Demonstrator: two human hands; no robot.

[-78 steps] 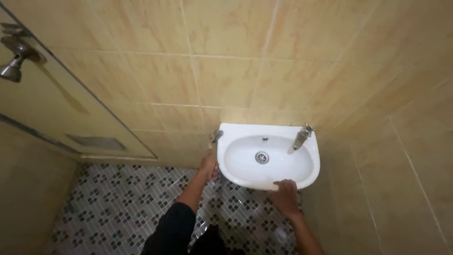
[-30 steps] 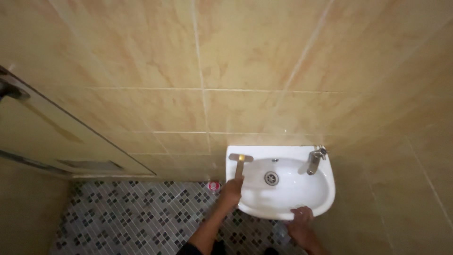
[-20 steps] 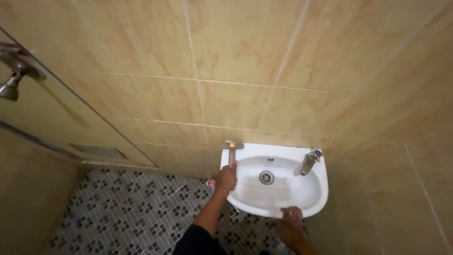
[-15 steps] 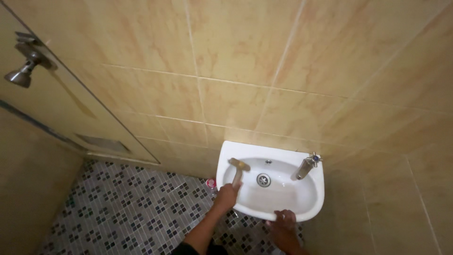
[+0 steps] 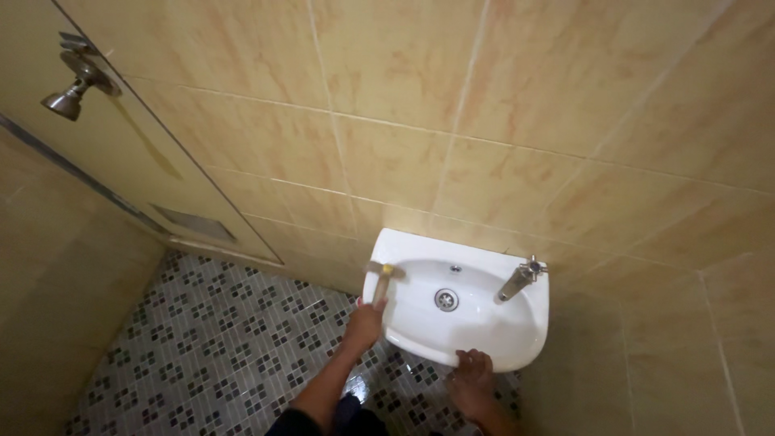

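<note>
Gripping a small hammer by its handle, the left hand is closed in a fist at the left rim of the white wall-mounted sink. The hammer's head sits over the sink's left ledge, handle angled down into the fist. Compared with half a second ago the head looks lower and closer to the ledge, and against the frame a second back, where the hammer was raised above the rim, it has come down; that reads like a tapping stroke on the left side of the sink, though contact with the porcelain can't be confirmed. The right hand is on the front edge of the sink, fingers curled over the lip, holding nothing else, same spot as in the earlier frames, so it seems to be steadying the sink.

Sink contents: basin looks dry and bare apart from the metal drain at centre and a small overflow hole on the back wall. A chrome tap with a cross handle stands on the right ledge, apart from both hands.

Around: beige wall tiles, patterned mosaic floor, a shower head high on the left wall, well apart from the sink.
</note>
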